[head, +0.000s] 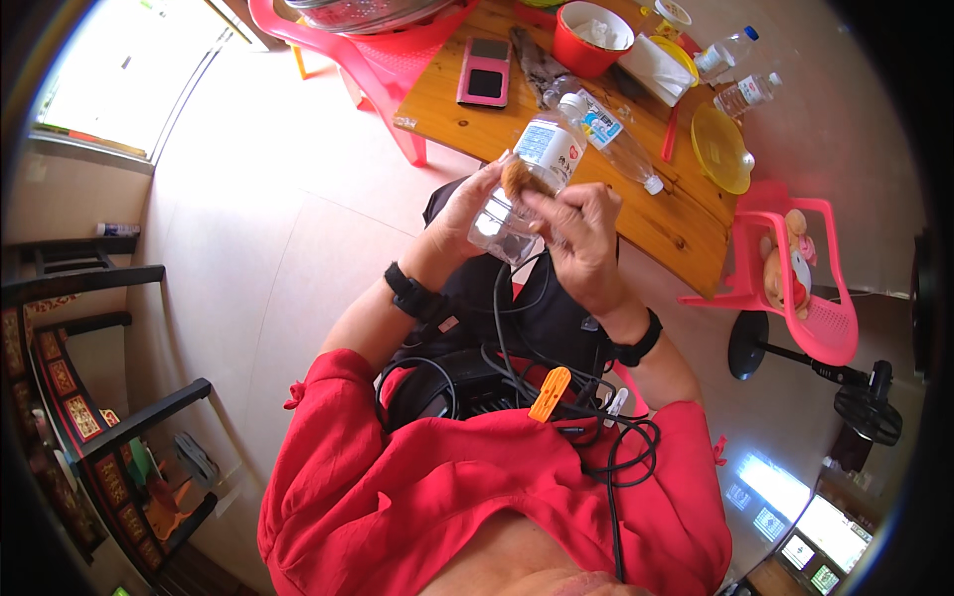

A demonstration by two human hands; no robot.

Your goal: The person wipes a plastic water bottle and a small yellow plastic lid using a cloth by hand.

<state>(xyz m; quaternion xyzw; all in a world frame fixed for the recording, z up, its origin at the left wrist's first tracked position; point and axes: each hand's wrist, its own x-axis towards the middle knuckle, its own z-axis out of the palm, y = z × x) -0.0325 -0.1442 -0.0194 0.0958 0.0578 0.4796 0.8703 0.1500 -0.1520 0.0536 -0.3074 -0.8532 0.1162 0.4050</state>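
My left hand (pixel 463 212) is closed around the side of a clear plastic bottle (pixel 540 153) with a white screw cap and a printed label. The bottle is tilted above my lap, its cap towards the table. My right hand (pixel 581 227) holds a small brown fuzzy object (pixel 524 180) against the bottle's side, just below the label; its exact kind cannot be told. Beyond them on the wooden table (pixel 648 223) lies another clear bottle (pixel 622 149) on its side. A pink case (pixel 484 73) with dark panels lies near the table's left edge.
A red tub (pixel 591 41), a packet of tissues (pixel 657 68), a yellow lid (pixel 721 149) and upright bottles (pixel 747 94) stand or lie farther back. Pink plastic chairs (pixel 829 316) flank the table. Black cables (pixel 626 465) loop over my lap, with an orange clip (pixel 550 395).
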